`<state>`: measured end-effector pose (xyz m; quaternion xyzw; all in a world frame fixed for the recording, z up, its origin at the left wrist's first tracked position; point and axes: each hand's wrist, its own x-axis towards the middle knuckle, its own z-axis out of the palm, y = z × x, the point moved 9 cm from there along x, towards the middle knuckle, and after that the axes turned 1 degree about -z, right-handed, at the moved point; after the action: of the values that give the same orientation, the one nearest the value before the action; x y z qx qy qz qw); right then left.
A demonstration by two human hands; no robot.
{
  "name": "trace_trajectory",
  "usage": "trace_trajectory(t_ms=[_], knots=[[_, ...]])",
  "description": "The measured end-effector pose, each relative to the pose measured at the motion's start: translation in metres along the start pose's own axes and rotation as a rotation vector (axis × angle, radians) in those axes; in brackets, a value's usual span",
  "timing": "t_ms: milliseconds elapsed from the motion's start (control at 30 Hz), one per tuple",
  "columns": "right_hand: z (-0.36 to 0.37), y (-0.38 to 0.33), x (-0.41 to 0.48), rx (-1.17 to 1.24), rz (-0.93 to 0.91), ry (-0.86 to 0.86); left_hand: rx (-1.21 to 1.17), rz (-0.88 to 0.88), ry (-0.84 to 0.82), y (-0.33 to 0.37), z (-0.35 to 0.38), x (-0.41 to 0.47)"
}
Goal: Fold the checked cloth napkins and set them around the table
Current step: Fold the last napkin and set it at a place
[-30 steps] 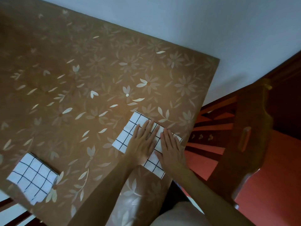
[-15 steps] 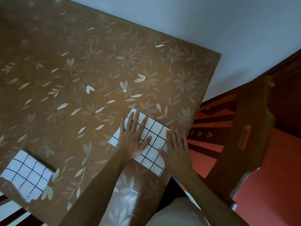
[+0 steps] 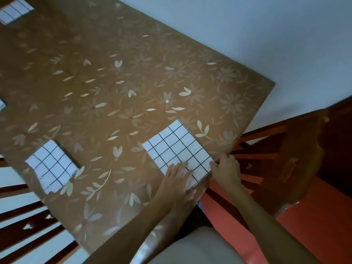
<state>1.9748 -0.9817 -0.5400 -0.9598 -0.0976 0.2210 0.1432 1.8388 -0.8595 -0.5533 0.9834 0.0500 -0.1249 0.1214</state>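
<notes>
At near edge of table (image 3: 133, 77), by its R corner: L hand (image 3: 176, 180) lies flat, fingers straight and together, pressing the near part of the near napkin (image 3: 177, 147). It grips nothing, only presses. R hand (image 3: 227, 171) sits at the napkin's R corner, fingers curled over it, thumb on the cloth. This reads as a pinch on that corner, though the fingertips are hidden under the knuckles. Napkin: folded to a square, flat on the table, turned cornerwise to the edge, its near corner at or just past that edge.

Change vs. 1 s ago: both palms then covered the napkin's middle, side by side. Half a sec. ago L had gone out toward the far-L part and R back to the near-R edge. Now both are drawn to the near side, most of the grid is uncovered, and R has gone from flat to curled. Judgement: smoothing is over. Step in hand is prob. a last tug to square or shift the piece, so this place is nearly set.

Surroundings: second napkin (image 3: 51, 166) lies folded well to the L along the same edge; third napkin (image 3: 15, 10) lies at far L of view. Red-seated chair (image 3: 302, 161) stands close beside the R corner and slatted chair (image 3: 28, 221) by the second napkin; both prob. crowd the way round. White wall (image 3: 257, 31) lies beyond the far side.
</notes>
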Motion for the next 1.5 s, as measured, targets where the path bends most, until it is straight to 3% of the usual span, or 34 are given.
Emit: trace_trajectory(t_ms=[300,533,733,867,967,1100,1233,1500], knots=[[0.017,0.009,-0.035,0.561,0.073,-0.236,0.016,-0.053,0.041,-0.007,0.002,-0.02],[0.012,-0.017,-0.054,0.838,-0.087,-0.348,-0.06,-0.032,0.191,-0.015,-0.022,-0.031],[-0.004,-0.014,-0.054,0.731,-0.155,-0.343,-0.284,-0.174,0.189,-0.053,-0.033,-0.049],[-0.01,-0.028,-0.051,0.474,-0.396,-0.288,-0.369,-0.1,0.226,-0.067,-0.046,-0.048],[-0.013,-0.044,-0.042,0.383,-0.477,-0.218,-0.517,-0.071,0.221,-0.072,-0.057,-0.042],[-0.009,-0.049,-0.018,0.332,-0.419,-0.158,-0.918,-0.331,0.121,-0.102,-0.045,-0.034],[-0.002,-0.042,-0.002,0.535,-0.27,-0.205,-1.282,-0.497,0.088,-0.117,-0.03,-0.028],[0.012,-0.036,0.026,0.55,-0.098,-0.2,-1.099,-0.569,0.15,-0.14,-0.026,-0.002]])
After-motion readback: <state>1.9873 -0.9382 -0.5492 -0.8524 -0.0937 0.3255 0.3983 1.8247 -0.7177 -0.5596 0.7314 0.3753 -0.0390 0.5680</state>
